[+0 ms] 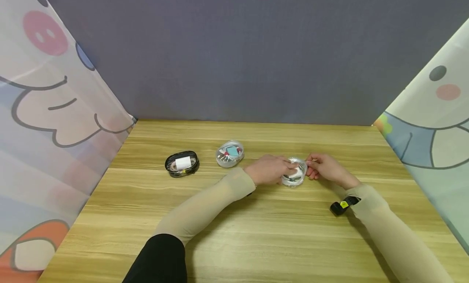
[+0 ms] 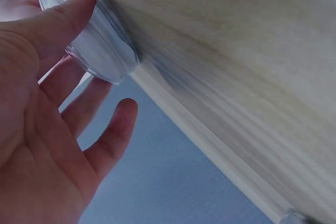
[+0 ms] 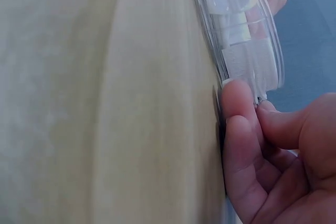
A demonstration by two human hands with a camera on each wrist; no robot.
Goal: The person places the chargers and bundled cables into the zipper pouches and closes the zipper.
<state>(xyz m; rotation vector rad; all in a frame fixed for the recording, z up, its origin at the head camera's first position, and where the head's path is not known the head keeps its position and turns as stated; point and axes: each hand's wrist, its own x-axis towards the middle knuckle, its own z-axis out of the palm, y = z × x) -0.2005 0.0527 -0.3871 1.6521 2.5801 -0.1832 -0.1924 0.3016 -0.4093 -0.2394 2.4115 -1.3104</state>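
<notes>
A clear rounded case [image 1: 294,180] with a white coiled cable inside stands on the wooden table, right of centre. My left hand [image 1: 269,169] grips it from the left; in the left wrist view the thumb lies over the clear case [image 2: 102,51] and other fingers are behind it. On the opposite side, my right hand [image 1: 326,167] has its thumb and forefinger pinched at the rim. The right wrist view shows those fingertips [image 3: 239,95] on a small zip pull at the end of the case [image 3: 252,56], mostly hidden by the fingers.
Another clear case [image 1: 230,154] with a light blue item and white cable lies left of the left hand. Farther left is a black-edged case [image 1: 182,164] holding a white block. A grey panel [image 1: 253,63] rises behind the table [image 1: 256,242], with printed cloth [image 1: 73,124] at the sides.
</notes>
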